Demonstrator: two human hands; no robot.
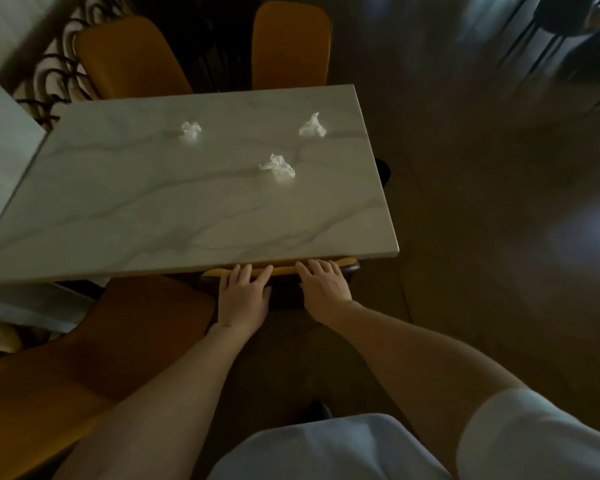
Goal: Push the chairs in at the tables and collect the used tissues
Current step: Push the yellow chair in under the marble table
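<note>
Hands (281, 289) flat on chair (284, 270) — tucked under table (187, 209).

Left hand (245, 295) and right hand (323, 285) lying flat, fingers spread, on top edge of orange chair back (284, 270) tucked under marble table (174, 216). Three crumpled tissues (278, 167) sitting on tabletop.

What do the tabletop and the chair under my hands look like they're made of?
Tabletop: marble or a marble-look slab, pale with grey veins and a soft sheen. Chair: mustard-yellow smooth upholstery, perhaps faux leather, on a dark frame; the dim light leaves it open.
</note>
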